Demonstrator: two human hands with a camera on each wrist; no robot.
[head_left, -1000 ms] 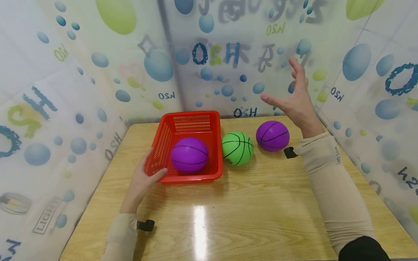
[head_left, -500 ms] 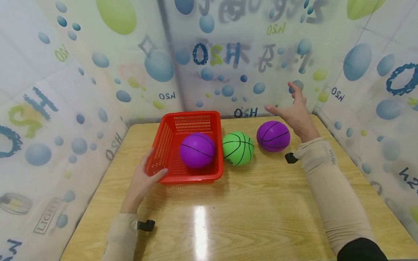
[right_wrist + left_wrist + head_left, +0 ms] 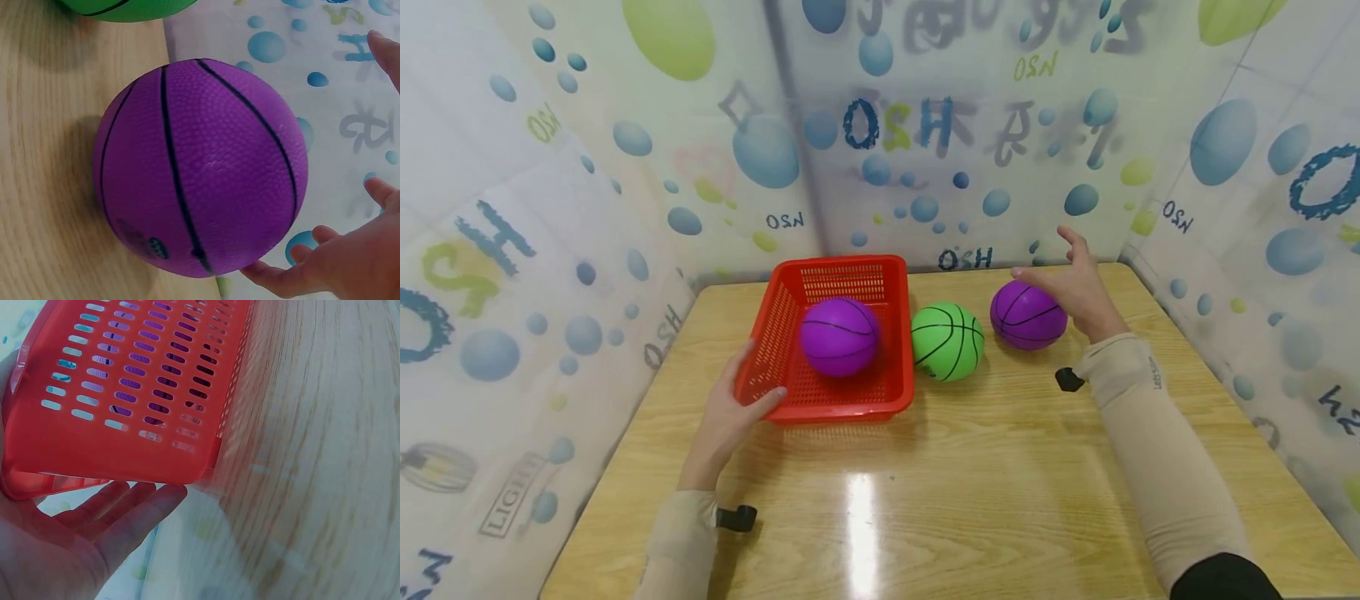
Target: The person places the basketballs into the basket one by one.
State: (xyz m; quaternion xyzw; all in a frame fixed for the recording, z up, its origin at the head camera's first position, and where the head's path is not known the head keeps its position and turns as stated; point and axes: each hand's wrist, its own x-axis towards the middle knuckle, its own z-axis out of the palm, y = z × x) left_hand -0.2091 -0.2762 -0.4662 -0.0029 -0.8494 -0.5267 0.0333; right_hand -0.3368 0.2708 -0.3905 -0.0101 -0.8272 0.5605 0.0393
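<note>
On my feed the right hand (image 3: 1078, 287) had dropped over the last second, and its thumb crossed in front of the top of the loose purple ball (image 3: 1028, 321) on the right side of the bench (image 3: 985, 500). Its fingers were spread and held nothing; I could not tell whether any of them met the ball. I judged the reach nearly complete, with no grip made. The left hand (image 3: 730, 417) had not shifted: it gripped the near left corner of the red basket (image 3: 842, 411), thumb over the rim, fingers along the outside. Inside, the other purple ball (image 3: 840, 337) had rolled towards the far side. A green ball (image 3: 947, 342) sat just right of the basket, between it and the loose ball. The bench was pale, glossy wood grain, with a streak of light (image 3: 861, 533) down its near part. White sheeting (image 3: 700, 125), printed with blue and green drops and reversed lettering, enclosed the far, left and right sides.
</note>
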